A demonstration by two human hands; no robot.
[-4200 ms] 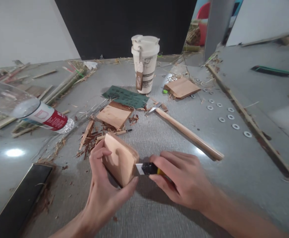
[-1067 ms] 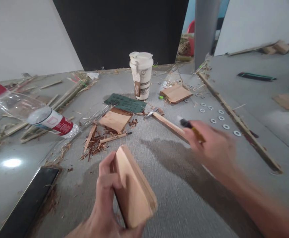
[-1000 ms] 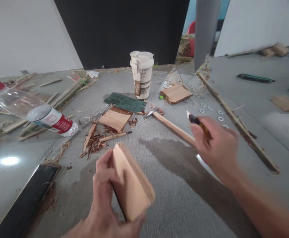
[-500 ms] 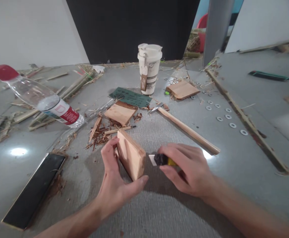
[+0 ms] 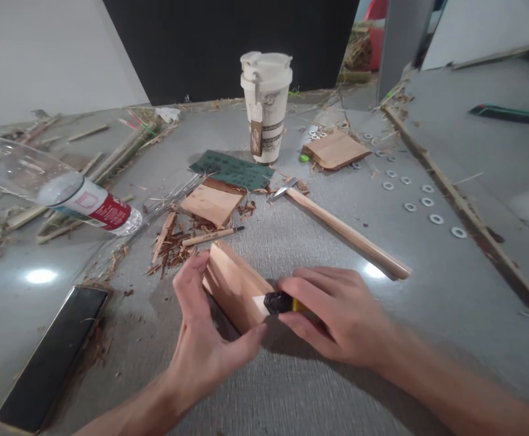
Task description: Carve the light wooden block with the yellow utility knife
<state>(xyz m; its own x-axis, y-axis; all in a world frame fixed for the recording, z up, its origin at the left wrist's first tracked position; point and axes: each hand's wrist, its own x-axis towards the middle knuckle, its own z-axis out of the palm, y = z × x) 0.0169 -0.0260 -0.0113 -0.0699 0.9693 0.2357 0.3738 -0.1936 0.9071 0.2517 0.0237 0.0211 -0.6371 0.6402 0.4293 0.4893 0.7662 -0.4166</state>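
Observation:
My left hand (image 5: 214, 330) grips a pale wooden block (image 5: 237, 284), thumb at its near end and fingers at the far left edge. The block is tilted on the grey surface. In my right hand (image 5: 332, 315) is a utility knife (image 5: 282, 302) with a black nose and a bit of yellow body showing; the fingers cover the rest. Its short blade overlaps the block's right end, and I cannot tell whether it cuts in. Beyond the block lie a pencil-like wooden stick (image 5: 213, 236), brown shavings (image 5: 173, 248) and a second piece of wood (image 5: 212, 203).
A hammer (image 5: 346, 230) lies right of centre, near scattered washers (image 5: 435, 219). Behind stand a lidded cup (image 5: 266, 109) and a green sheet (image 5: 234, 169). A tilted plastic bottle (image 5: 86, 203) and a black phone-like slab (image 5: 50, 357) are at left. A long wooden strip (image 5: 464, 206) runs along the right.
My right hand has moved left, bringing the knife blade from a gap beside the block to its right end. My left hand keeps its hold on the block. The view has shifted slightly.

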